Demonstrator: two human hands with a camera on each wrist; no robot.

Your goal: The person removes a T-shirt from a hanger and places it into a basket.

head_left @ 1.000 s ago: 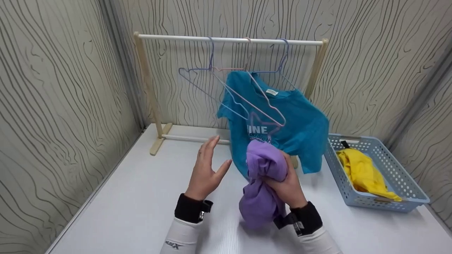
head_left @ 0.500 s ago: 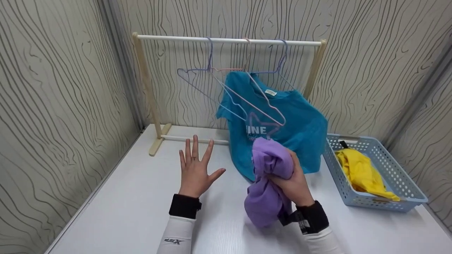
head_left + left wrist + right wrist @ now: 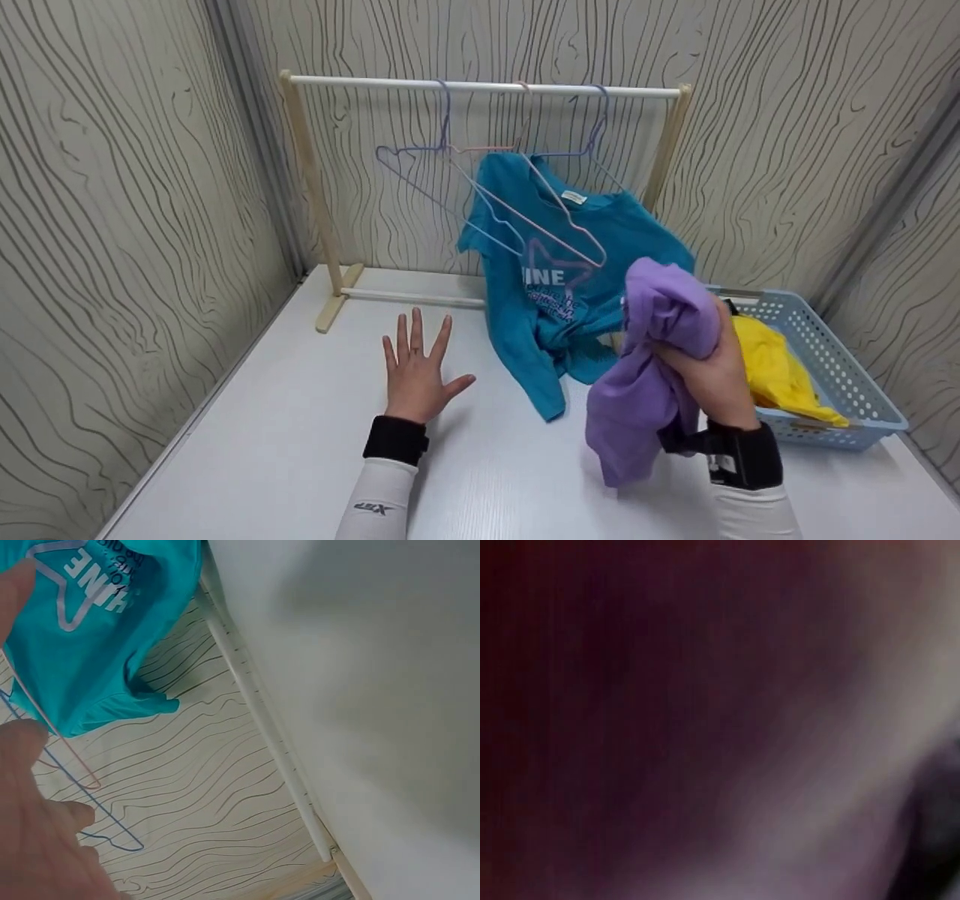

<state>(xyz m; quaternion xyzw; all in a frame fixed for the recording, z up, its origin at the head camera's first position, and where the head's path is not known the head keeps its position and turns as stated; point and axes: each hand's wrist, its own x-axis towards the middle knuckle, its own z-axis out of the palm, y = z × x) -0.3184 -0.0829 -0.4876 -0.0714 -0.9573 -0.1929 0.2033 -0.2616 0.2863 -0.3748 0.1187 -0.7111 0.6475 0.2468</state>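
My right hand [image 3: 716,375] grips a bunched purple garment [image 3: 637,405], which hangs down over the table in front of the basket's left side. In the right wrist view everything is dark and blurred. My left hand [image 3: 417,382] is spread with straight fingers, palm down above the white table [image 3: 262,435], holding nothing. Behind the hands a teal T-shirt [image 3: 510,217] with a star print hangs askew from a blue hanger [image 3: 566,154], its lower part reaching the table. A pink hanger [image 3: 559,196] and another blue hanger [image 3: 416,180] hang bare in front and to the left.
A wooden rack with a white rail [image 3: 360,80] stands at the back of the table against a patterned wall [image 3: 487,37]. On the right is a blue perforated basket [image 3: 862,382] with a yellow garment [image 3: 780,367] inside.
My right hand has carried the purple garment rightward toward the basket. My left hand has turned palm down, spread its fingers and moved slightly left. The teal shirt's lower right part has swung left.
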